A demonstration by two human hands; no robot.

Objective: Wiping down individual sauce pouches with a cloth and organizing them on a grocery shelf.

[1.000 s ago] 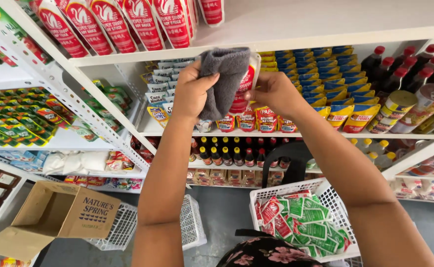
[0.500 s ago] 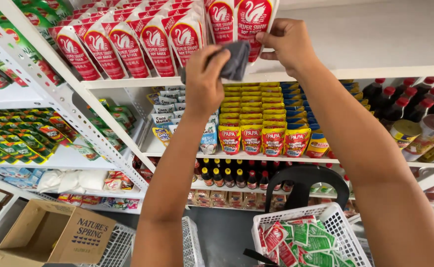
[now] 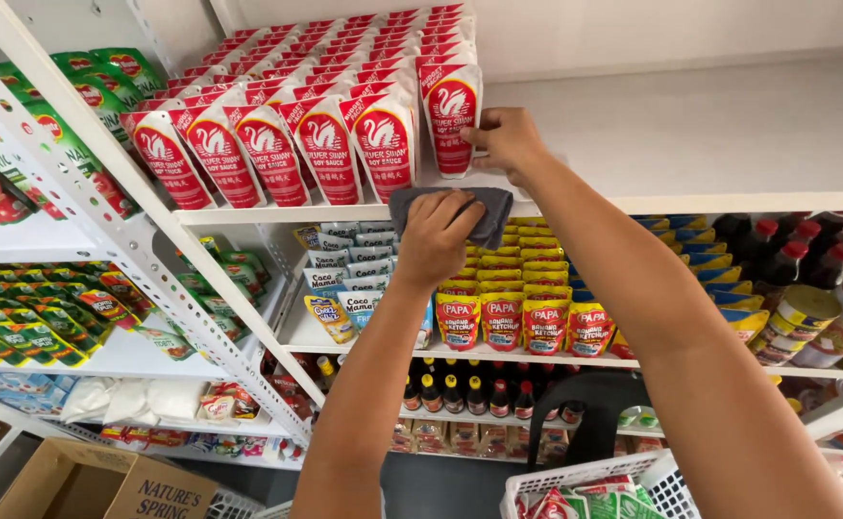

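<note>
So the long white top shelf [image 3: 729, 144] lies bare to the right of the red-and-white stand-up sauce pouches [image 3: 325, 125], and wiping looks barely begun. Your right hand [image 3: 506, 142] pinches the end pouch [image 3: 452, 115]; your left hand [image 3: 438, 238] clutches the dark grey cloth [image 3: 484, 210] against the shelf's front edge, just below that pouch.
</note>
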